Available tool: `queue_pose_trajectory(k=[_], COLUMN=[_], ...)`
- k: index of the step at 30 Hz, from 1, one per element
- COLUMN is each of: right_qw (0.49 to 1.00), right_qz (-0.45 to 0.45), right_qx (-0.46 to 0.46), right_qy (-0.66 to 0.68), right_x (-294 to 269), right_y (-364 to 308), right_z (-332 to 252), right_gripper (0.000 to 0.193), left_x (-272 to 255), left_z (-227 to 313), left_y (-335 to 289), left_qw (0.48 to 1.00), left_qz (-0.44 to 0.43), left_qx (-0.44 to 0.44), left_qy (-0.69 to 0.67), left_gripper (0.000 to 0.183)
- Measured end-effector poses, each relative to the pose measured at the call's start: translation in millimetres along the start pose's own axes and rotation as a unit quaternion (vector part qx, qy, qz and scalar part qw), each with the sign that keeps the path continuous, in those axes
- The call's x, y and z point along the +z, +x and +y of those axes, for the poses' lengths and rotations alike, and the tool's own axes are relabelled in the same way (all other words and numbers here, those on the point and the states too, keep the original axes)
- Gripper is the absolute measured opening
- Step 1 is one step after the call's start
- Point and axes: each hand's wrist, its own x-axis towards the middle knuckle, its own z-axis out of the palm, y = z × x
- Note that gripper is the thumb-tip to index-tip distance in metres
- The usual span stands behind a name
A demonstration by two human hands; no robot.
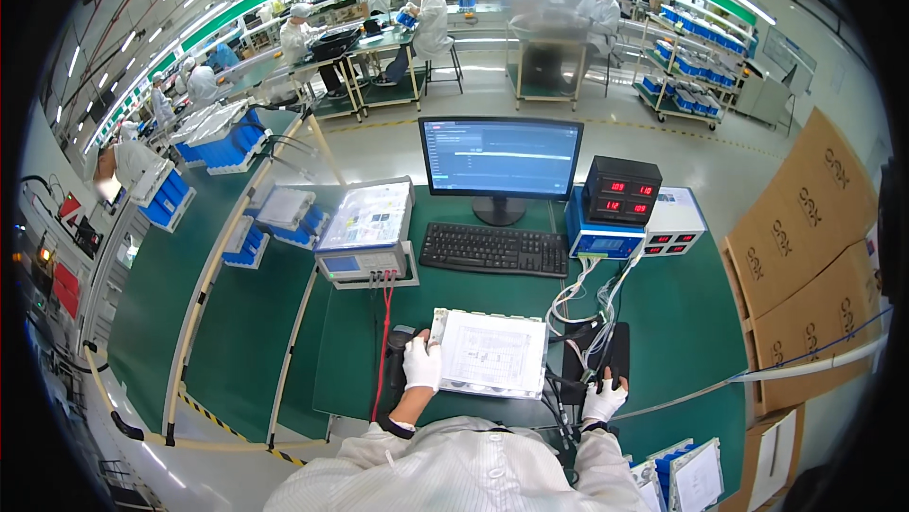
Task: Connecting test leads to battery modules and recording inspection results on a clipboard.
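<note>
A flat white-framed battery pack (493,354) lies on the green bench in front of me, with a printed drawing sheet on top. My left hand (421,363), in a white glove with bare fingertips, is closed on its left edge. A black handheld scanner (399,338) sits just beside that hand. My right hand (603,399), gloved the same way, is curled over the black mat (615,346), close to the loose cable ends (597,356). What its fingers hold is too small to make out.
Behind the pack stand a monitor (500,160), a keyboard (494,249), a tester (365,233) with red leads, and a red-digit meter box (621,190). Cartons (805,228) rise at right. Blue battery packs (686,474) stand at lower right. Several people sit at far benches.
</note>
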Motion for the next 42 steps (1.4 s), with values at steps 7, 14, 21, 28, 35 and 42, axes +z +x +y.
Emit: queue_pose_trajectory(k=[7,14,21,28,35,42], right_qw=[1.000,0.999,0.999,0.999,0.975,0.698], right_qz=[0.002,0.018,-0.001,-0.023,0.081,-0.296], right_qx=[-0.003,-0.004,-0.001,0.010,0.110,0.287], right_qy=[-0.013,-0.028,-0.038,-0.031,0.173,0.585], right_x=[3.0,-1.4,-1.1,-5.8,-6.2,14.0], right_y=[-1.0,-0.5,-0.2,-0.3,47.8,118.3], right_z=[3.2,-1.6,0.2,-2.4,-27.6,-67.6], right_gripper=[0.056,0.052,0.053,0.062,0.041,0.026], left_x=[3.3,4.6,1.6,0.7,0.5,6.0], left_z=[12.5,13.0,16.0,16.7,20.5,15.0], left_y=[-7.5,-7.3,-7.5,-7.1,-7.5,-6.3], left_qw=[0.995,0.995,0.996,0.997,0.997,0.997], left_qz=[0.005,0.018,0.013,0.005,-0.014,-0.005], left_qx=[0.044,0.057,0.056,0.056,0.017,0.064], left_qy=[0.092,0.085,0.071,0.060,0.068,0.039], left_gripper=[0.041,0.039,0.038,0.039,0.038,0.038])
